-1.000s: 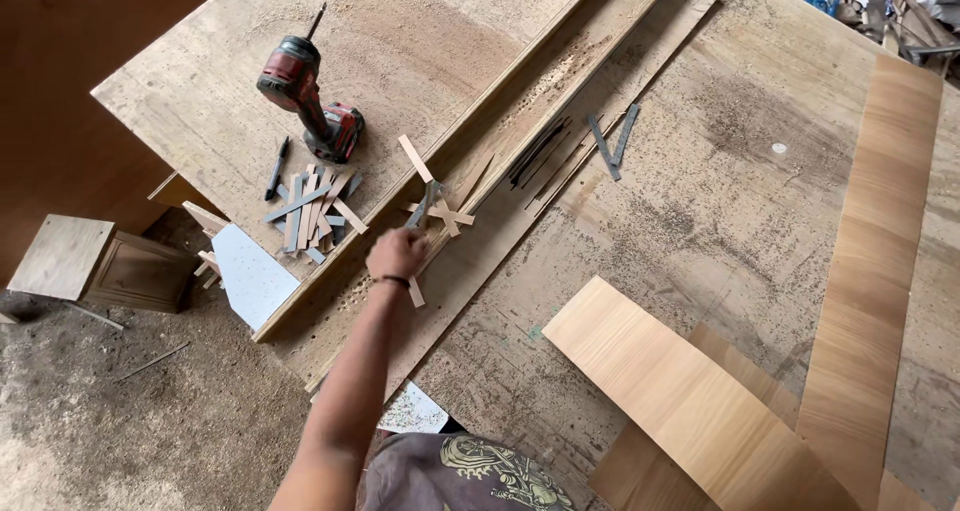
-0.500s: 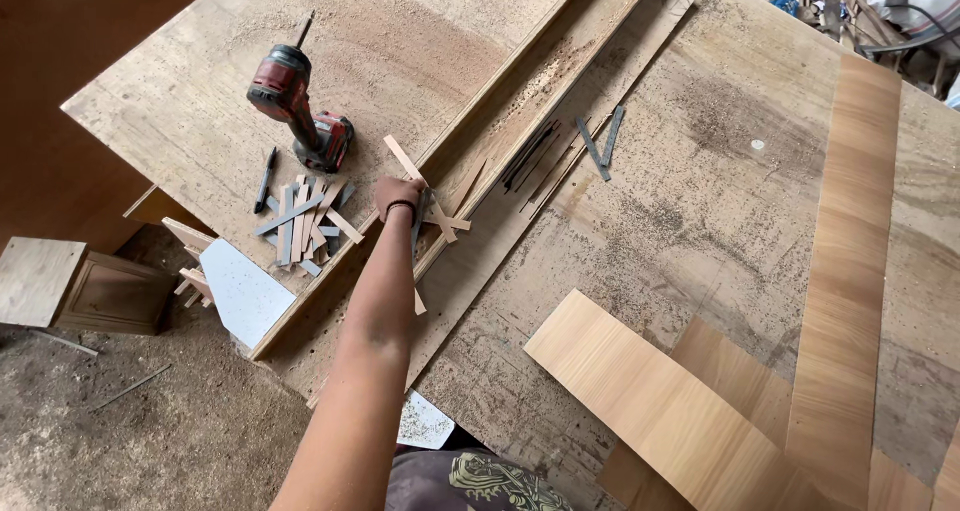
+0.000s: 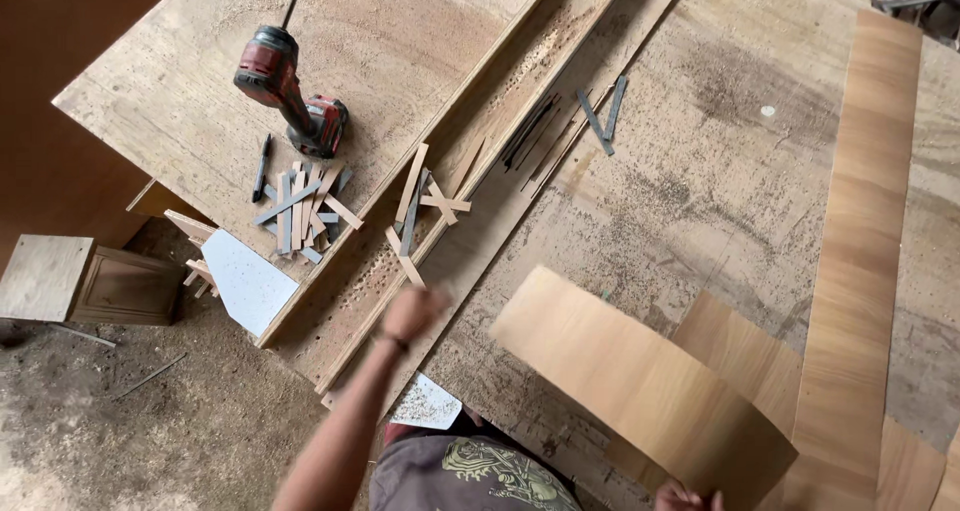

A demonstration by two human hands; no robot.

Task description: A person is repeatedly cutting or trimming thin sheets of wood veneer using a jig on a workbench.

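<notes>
My left hand (image 3: 410,311) is blurred, its fingers curled, over the near edge of the plywood bench (image 3: 700,171). It hovers just below a few short wood strips (image 3: 420,206) lying crossed on a long plank; whether it holds anything does not show. At the bottom edge my right hand (image 3: 690,495) grips the near end of a bent wood-grain laminate sheet (image 3: 640,381), lifted above the bench.
A red cordless drill (image 3: 290,91) lies on a raised plywood board (image 3: 400,31) beside a pile of several short strips (image 3: 300,211). Dark strips (image 3: 600,116) lie farther back. A long laminate strip (image 3: 865,221) runs along the right. A wooden box (image 3: 130,286) stands on the dirt floor at left.
My left hand has drawn back from the crossed strips toward me. The laminate sheet has risen and bent, with my right hand now showing at its near edge.
</notes>
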